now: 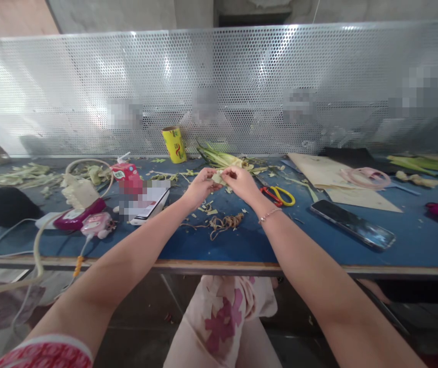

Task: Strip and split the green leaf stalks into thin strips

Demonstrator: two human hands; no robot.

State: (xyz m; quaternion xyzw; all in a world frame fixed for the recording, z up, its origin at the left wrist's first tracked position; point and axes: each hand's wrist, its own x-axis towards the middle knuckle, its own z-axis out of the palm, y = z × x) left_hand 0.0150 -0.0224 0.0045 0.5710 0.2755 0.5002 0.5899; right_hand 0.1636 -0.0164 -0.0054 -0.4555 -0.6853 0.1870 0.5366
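Over the middle of the blue table, my left hand (202, 187) and my right hand (240, 184) meet around a small pale green piece of leaf (219, 177). Fingertips of both hands are closed on it. Just behind them lies a bunch of long green leaves (219, 156). To the right of my right hand are scissors (280, 196) with red and yellow handles. A loose tangle of brown twine (226, 224) rests nearer to me, among small green scraps.
A yellow roll (174, 145) stands at the back. On the left are a phone (152, 200), a red drink carton (127, 176) and cables. A dark phone (352, 224) and cardboard (328, 176) lie on the right. A perforated metal screen (241, 66) closes off the far edge.
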